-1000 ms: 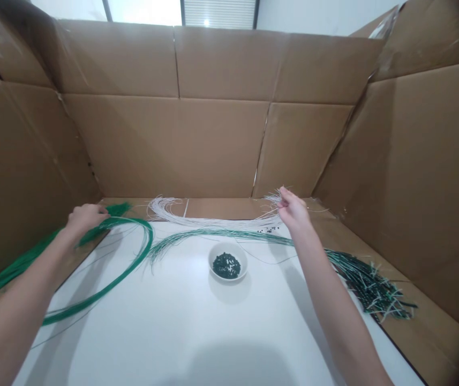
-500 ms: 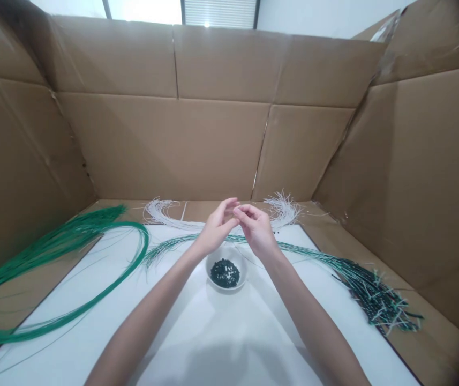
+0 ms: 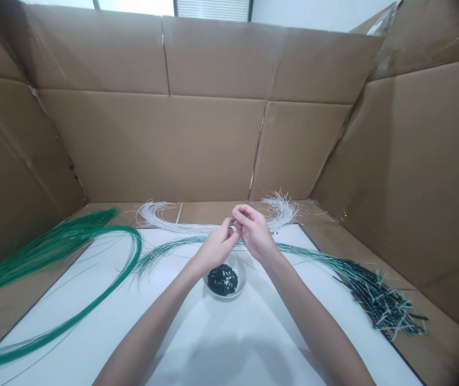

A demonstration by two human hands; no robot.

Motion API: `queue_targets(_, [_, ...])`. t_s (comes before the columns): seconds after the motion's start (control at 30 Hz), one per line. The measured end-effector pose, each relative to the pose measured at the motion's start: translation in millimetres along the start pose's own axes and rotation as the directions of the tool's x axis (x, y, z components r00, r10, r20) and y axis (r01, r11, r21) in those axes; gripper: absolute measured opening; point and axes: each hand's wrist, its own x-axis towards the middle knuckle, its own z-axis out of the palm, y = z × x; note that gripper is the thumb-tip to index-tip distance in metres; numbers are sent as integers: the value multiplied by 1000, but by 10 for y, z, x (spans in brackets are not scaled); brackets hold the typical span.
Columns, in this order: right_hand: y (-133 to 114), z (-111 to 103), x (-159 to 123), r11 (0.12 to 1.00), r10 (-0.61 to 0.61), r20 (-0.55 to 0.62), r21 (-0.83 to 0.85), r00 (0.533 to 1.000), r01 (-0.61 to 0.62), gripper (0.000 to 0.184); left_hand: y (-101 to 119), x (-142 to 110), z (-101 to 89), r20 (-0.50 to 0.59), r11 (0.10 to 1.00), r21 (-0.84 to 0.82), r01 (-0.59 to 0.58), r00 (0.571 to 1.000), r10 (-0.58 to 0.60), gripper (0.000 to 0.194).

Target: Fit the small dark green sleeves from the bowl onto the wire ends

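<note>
My left hand (image 3: 218, 244) and my right hand (image 3: 252, 228) meet above a white bowl (image 3: 242, 288). Both have their fingers pinched together, the fingertips nearly touching; whatever lies between them is too small to make out. A faint thin strand seems to trail below my right hand. Inside the bowl are many small dark green beads (image 3: 222, 280) with some white showing among them. Behind my hands, a bundle of thin green strands (image 3: 173, 245) runs across the white tabletop, its right end a cluster of dark beaded strands (image 3: 385, 300) with pale tips.
On the left lies a large looped bundle of green wire (image 3: 104, 300). White strands (image 3: 155, 215) curve along the back, partly behind my hands. Cardboard walls (image 3: 152, 145) enclose the white table (image 3: 213, 338) at the back and both sides.
My left hand has come down and its fingers have closed in toward the right fingertips. My right hand keeps its pinch. The whole view has shifted slightly.
</note>
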Motion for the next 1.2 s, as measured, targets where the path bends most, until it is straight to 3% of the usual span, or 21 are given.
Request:
queue_targets(0.13, [20, -58, 43, 995, 10, 79, -97, 997, -3, 14, -5, 10, -80, -46, 998, 59, 17, 999, -14, 30])
queue_targets(0.23, [15, -153, 94, 965, -28, 151, -255, 988, 66, 12, -1, 13, -184, -74, 992, 121, 28, 997, -19, 34])
queue_targets(0.37, [-6, -275, 138, 910, -53, 145, -400, 988, 107, 13, -9, -8, -295, -42, 985, 173, 25, 999, -18, 33])
queue_targets(0.67, [-39, -338, 163, 938, -76, 61, -335, 995, 92, 15, -50, -11, -357, -8, 994, 97, -57, 998, 58, 33])
queue_targets(0.93, [-28, -327, 175, 953, -169, -50, -264, 984, 150, 18, -97, 13, -350, -74, 998, 59, -36, 996, 40, 36])
queue_targets(1.2, [-41, -299, 142, 917, -258, -157, -349, 953, 191, 23, -147, 38, -341, -193, 997, 70, 14, 981, 0, 33])
